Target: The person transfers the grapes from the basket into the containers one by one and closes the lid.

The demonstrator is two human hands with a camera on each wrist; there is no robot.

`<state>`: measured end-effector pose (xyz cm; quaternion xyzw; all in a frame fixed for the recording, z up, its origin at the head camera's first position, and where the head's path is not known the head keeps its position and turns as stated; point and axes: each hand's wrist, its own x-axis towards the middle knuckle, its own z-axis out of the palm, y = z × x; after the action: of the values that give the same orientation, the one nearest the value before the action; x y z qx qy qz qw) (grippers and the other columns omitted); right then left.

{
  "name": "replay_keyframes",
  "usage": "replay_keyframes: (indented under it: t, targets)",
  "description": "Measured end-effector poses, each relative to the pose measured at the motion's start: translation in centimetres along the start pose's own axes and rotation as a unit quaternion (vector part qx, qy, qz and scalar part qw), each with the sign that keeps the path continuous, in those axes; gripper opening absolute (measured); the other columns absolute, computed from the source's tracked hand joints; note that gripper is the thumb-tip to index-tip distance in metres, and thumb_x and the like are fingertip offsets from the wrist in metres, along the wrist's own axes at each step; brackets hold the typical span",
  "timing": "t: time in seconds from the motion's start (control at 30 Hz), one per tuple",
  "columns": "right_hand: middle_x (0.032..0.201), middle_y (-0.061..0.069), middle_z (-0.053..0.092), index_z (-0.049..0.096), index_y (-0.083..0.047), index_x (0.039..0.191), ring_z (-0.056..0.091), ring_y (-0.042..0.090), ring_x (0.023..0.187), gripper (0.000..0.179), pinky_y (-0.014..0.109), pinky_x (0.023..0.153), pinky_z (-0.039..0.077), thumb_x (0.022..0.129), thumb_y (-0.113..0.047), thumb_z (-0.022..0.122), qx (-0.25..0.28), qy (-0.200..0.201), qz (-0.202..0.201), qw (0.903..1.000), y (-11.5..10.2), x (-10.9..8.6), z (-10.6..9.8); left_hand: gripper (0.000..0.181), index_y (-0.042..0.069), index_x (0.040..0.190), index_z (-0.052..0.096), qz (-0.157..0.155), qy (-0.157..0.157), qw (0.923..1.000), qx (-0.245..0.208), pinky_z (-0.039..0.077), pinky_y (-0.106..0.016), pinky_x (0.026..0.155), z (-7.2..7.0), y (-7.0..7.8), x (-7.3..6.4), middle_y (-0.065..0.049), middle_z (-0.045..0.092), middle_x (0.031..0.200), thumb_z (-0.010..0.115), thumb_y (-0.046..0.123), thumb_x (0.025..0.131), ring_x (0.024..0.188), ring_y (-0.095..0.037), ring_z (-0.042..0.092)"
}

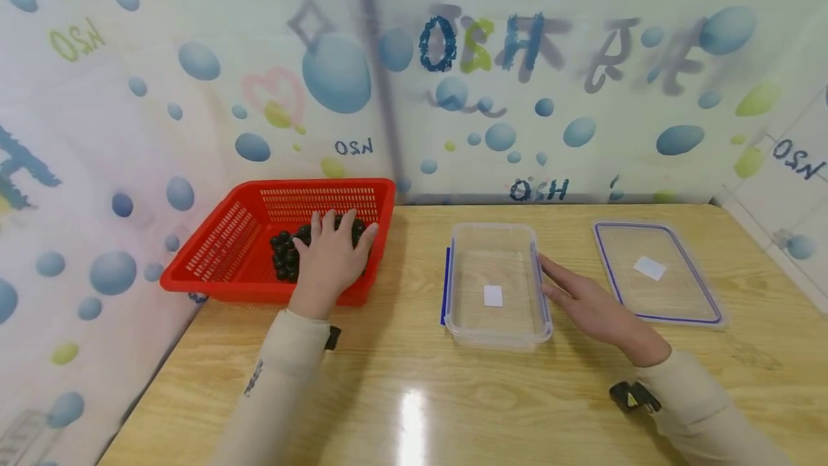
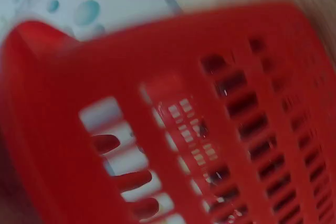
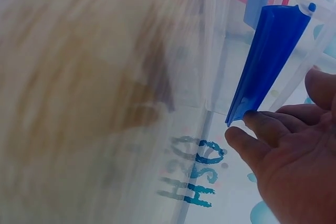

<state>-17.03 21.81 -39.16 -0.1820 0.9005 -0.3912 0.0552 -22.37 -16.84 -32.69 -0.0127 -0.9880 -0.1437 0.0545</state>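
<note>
In the head view my left hand (image 1: 331, 257) is over the right part of a red plastic basket (image 1: 242, 290), palm down with fingers spread. Beneath it lie black grapes (image 1: 283, 254), partly hidden by the hand; whether I touch them I cannot tell. The basket's slotted wall (image 2: 163, 40) fills the left wrist view. My right hand (image 1: 591, 304) rests its fingertips against the right side of a clear rectangular food container (image 1: 498, 337), which stands without its lid. In the right wrist view those fingers (image 3: 249, 142) touch the container's blue side latch (image 3: 270, 59), which hangs unfastened.
A clear lid (image 1: 675, 282) with a blue seal lies flat on the wooden table (image 1: 362, 394), right of the container. Behind the table hangs a patterned cloth (image 1: 414, 128). The basket stands at the back left, near the cloth.
</note>
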Motion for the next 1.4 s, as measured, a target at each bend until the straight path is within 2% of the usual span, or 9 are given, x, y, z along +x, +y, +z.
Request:
replay_keyframes:
  t: [0.17,0.3,0.5,0.63,0.87,0.93,1.1,1.23,1.4]
  targets:
    - [0.156,0.025,0.022,0.02,0.002,0.154,0.022,0.045,0.14,0.059,0.06,0.109,0.022,0.107,-0.025,0.043,-0.001,-0.002,-0.003,1.0,0.1,0.1,0.1,0.074,0.003,0.147,0.037,-0.03,-0.049,0.9982,0.019,0.007,-0.085,0.091,-1.2,-3.1,1.4,-0.028,0.03,0.148,0.06,0.048,0.094,0.136,-0.05,0.022]
    - [0.156,0.025,0.021,0.02,0.002,0.154,0.022,0.044,0.141,0.059,0.06,0.109,0.022,0.107,-0.025,0.042,-0.001,-0.003,-0.003,1.0,0.1,0.1,0.0,0.087,0.004,0.15,0.033,-0.038,-0.09,0.9947,0.03,0.008,-0.086,0.088,-1.3,-4.9,2.3,-0.03,0.028,0.146,0.071,0.049,0.086,0.129,-0.055,0.024]
    - [0.156,0.025,0.021,0.02,0.002,0.154,0.021,0.044,0.141,0.059,0.059,0.109,0.021,0.107,-0.026,0.042,0.0,-0.005,0.003,1.0,0.0,0.2,0.2,0.087,0.009,0.149,0.039,-0.028,-0.121,0.992,0.021,0.039,-0.072,0.087,-0.5,-6.5,3.5,-0.024,0.027,0.142,0.078,0.045,0.08,0.121,-0.047,0.022]
    - [0.156,0.025,0.021,0.02,0.002,0.154,0.021,0.044,0.141,0.059,0.059,0.109,0.022,0.107,-0.026,0.042,0.001,-0.009,0.003,1.0,-0.2,0.3,0.3,0.083,0.011,0.148,0.042,-0.036,-0.135,0.99,0.015,0.045,-0.068,0.084,-0.1,-7.4,4.0,-0.022,0.023,0.142,0.082,0.034,0.079,0.12,-0.046,0.02]
    - [0.156,0.024,0.021,0.02,0.001,0.154,0.021,0.044,0.141,0.059,0.06,0.109,0.022,0.107,-0.027,0.042,-0.006,-0.007,0.009,0.9999,-0.1,0.2,0.1,0.084,0.007,0.146,0.039,-0.019,-0.135,0.9888,0.059,0.028,-0.076,0.094,0.4,-8.0,5.0,-0.027,0.027,0.141,0.083,0.022,0.076,0.122,-0.052,0.017]
    - [0.157,0.024,0.02,0.02,0.002,0.154,0.021,0.044,0.141,0.059,0.059,0.109,0.021,0.107,-0.026,0.042,-0.004,-0.007,0.008,0.9999,0.0,0.2,0.0,0.083,0.007,0.146,0.039,-0.022,-0.136,0.9884,0.064,0.027,-0.077,0.094,0.6,-8.0,5.3,-0.027,0.027,0.14,0.082,0.02,0.076,0.123,-0.055,0.016]
    - [0.156,0.025,0.02,0.02,0.002,0.154,0.02,0.044,0.141,0.059,0.059,0.11,0.021,0.107,-0.026,0.042,0.002,-0.009,0.006,0.9999,-0.2,0.2,0.0,0.083,0.008,0.149,0.034,-0.052,-0.161,0.9837,0.061,0.033,-0.077,0.089,0.7,-7.9,5.2,-0.029,0.02,0.145,0.078,0.018,0.08,0.125,-0.062,0.011]
    - [0.156,0.025,0.021,0.021,0.002,0.154,0.021,0.044,0.141,0.059,0.059,0.11,0.021,0.107,-0.026,0.042,-0.006,-0.005,0.007,0.9999,-0.3,0.2,0.0,0.08,0.009,0.152,0.034,-0.053,-0.185,0.9784,0.075,0.042,-0.072,0.084,0.8,-7.7,5.1,-0.03,0.013,0.149,0.074,0.016,0.083,0.127,-0.065,0.01]
    - [0.156,0.025,0.021,0.02,0.003,0.154,0.022,0.045,0.14,0.058,0.059,0.109,0.022,0.107,-0.025,0.042,-0.007,-0.003,0.005,1.0,-0.4,0.1,0.0,0.071,0.011,0.147,0.045,-0.048,-0.169,0.9809,0.083,0.048,-0.065,0.078,0.7,-7.5,4.8,-0.027,0.021,0.142,0.072,0.009,0.082,0.119,-0.058,0.018]
